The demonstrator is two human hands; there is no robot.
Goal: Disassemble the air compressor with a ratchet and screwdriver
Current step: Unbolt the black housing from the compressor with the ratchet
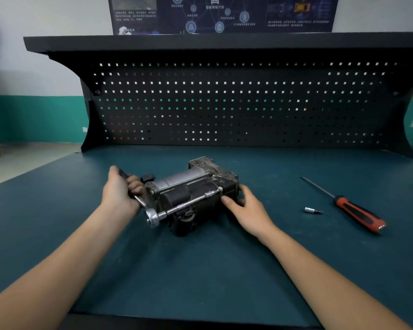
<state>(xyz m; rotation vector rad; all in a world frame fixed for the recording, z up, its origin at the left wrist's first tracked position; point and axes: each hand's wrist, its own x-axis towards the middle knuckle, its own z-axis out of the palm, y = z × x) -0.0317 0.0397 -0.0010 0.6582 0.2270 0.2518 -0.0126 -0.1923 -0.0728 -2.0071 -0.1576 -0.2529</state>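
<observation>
Gripping the ratchet (pixel 152 216) by its handle with curled fingers, the left hand (pixel 119 189) sits just left of the air compressor (pixel 191 186), which lies mid-bench (pixel 200 270). The right hand (pixel 246 206) cups the compressor's right end, thumb against its near side. A screwdriver (pixel 358 211) lies well to the right

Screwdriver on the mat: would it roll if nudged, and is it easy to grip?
The screwdriver probably rolls little: its handle looks contoured and the mat looks matte. Likely stiff: thin metal shaft. The rubbery-looking red-black handle should grip well.
</observation>
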